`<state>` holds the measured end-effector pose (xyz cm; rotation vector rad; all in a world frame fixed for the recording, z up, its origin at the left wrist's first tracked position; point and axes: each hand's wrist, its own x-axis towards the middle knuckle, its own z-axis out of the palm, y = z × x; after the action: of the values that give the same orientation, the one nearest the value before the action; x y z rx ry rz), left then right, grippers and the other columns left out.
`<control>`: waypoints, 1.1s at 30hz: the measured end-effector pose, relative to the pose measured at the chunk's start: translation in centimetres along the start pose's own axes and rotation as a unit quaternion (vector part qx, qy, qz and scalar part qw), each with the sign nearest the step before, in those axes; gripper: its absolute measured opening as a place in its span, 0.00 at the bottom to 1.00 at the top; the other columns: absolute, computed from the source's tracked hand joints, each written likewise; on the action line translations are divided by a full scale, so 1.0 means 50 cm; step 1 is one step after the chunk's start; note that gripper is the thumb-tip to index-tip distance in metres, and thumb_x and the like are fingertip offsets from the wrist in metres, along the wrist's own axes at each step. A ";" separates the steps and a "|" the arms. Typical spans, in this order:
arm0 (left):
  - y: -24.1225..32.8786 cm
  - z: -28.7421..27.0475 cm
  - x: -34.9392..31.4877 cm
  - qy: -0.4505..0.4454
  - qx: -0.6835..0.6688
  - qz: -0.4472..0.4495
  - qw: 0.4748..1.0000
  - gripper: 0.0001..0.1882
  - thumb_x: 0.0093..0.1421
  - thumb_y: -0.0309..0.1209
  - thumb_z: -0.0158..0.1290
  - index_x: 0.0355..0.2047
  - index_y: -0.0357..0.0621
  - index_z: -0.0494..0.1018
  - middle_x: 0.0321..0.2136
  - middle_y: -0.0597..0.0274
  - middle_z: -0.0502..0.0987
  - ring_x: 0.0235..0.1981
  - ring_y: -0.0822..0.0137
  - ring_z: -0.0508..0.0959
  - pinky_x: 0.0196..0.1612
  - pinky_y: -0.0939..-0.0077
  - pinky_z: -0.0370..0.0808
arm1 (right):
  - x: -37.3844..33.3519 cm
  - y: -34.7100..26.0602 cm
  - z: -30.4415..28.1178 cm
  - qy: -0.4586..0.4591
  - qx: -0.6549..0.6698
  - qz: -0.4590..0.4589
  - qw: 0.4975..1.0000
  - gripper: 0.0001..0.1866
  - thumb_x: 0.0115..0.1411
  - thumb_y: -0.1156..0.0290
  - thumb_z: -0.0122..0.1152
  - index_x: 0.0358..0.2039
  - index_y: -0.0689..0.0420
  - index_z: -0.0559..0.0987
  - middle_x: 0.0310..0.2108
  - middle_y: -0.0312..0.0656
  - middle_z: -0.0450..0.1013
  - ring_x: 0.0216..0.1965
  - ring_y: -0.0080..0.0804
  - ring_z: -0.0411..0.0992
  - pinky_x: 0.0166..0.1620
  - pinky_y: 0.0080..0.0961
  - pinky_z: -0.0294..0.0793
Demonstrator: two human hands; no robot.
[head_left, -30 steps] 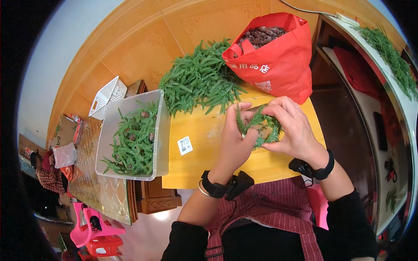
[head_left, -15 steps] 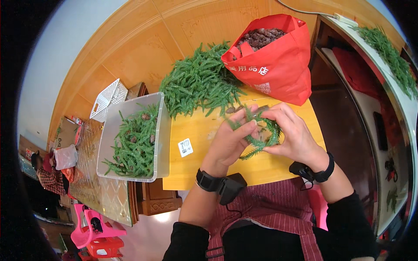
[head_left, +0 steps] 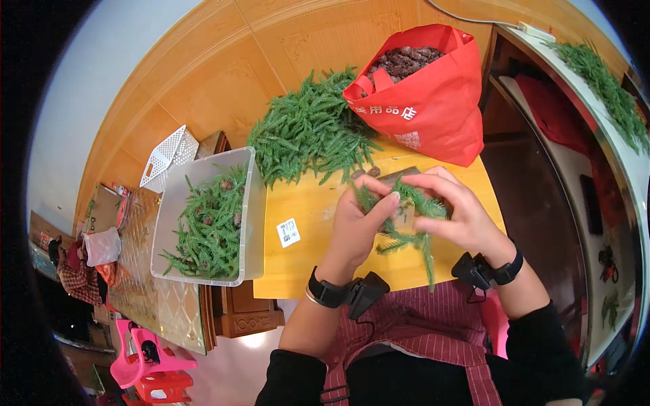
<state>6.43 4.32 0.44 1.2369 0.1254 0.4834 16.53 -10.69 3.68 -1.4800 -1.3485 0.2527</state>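
Observation:
Over the yellow table [head_left: 311, 264], my two hands hold an artificial pine sprig [head_left: 428, 260] between them. My left hand [head_left: 357, 227] is closed on its left side, thumb pressed against the green needles. On the other side, my right hand [head_left: 467, 213] has its fingers curled round the sprig. One needled tip hangs down below the hands toward the table's front edge. Small brown pine cones [head_left: 374, 172] lie just beyond my left fingers, and a dark flat piece [head_left: 399, 174] shows behind the hands, partly hidden.
Left of the table edge stands a clear plastic bin [head_left: 252, 203] of sprigs with pine cones. A heap of green sprigs [head_left: 308, 128] lies at the back, beside a red bag [head_left: 433, 101] full of pine cones. A white label [head_left: 288, 233] lies on the tabletop.
The sprig was bent into a ring between my hands; now it is looser, with a tip hanging down. My right fingers have shifted along it.

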 end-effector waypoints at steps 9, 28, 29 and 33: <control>0.025 0.005 -0.005 -0.046 -0.143 -0.165 0.975 0.14 0.58 0.29 0.47 0.44 0.47 0.61 0.28 0.69 0.68 0.27 0.79 0.67 0.21 0.91 0.58 | 0.000 -0.001 0.017 0.056 -0.043 -0.008 0.997 0.20 0.46 0.82 0.57 0.43 0.60 0.73 0.34 0.41 0.65 0.38 0.30 0.66 0.41 0.21 0.65; 0.003 -0.042 -0.015 -0.175 -0.239 -0.277 0.914 0.14 0.61 0.34 0.45 0.41 0.37 0.67 0.33 0.62 0.71 0.32 0.75 0.71 0.29 0.88 0.73 | -0.010 0.004 0.009 0.037 -0.017 -0.024 0.999 0.18 0.45 0.80 0.61 0.40 0.58 0.76 0.33 0.39 0.67 0.36 0.30 0.67 0.41 0.23 0.66; 0.003 -0.045 -0.015 -0.205 -0.258 -0.286 0.900 0.14 0.61 0.34 0.44 0.40 0.36 0.68 0.33 0.62 0.71 0.32 0.75 0.71 0.30 0.88 0.74 | -0.011 0.005 0.008 0.027 -0.006 -0.023 0.999 0.18 0.45 0.79 0.61 0.40 0.58 0.77 0.33 0.39 0.67 0.36 0.30 0.67 0.41 0.23 0.66; -0.002 -0.034 -0.018 -0.191 -0.269 -0.278 0.902 0.11 0.61 0.32 0.44 0.39 0.39 0.67 0.32 0.62 0.71 0.31 0.75 0.71 0.29 0.89 0.73 | -0.008 0.003 0.004 0.021 -0.020 -0.020 0.999 0.17 0.45 0.80 0.61 0.39 0.58 0.77 0.33 0.40 0.68 0.37 0.29 0.67 0.41 0.23 0.66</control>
<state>5.07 5.43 -0.36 0.6794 0.0042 -0.2252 16.32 -10.88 3.26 -1.4828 -1.3546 0.1691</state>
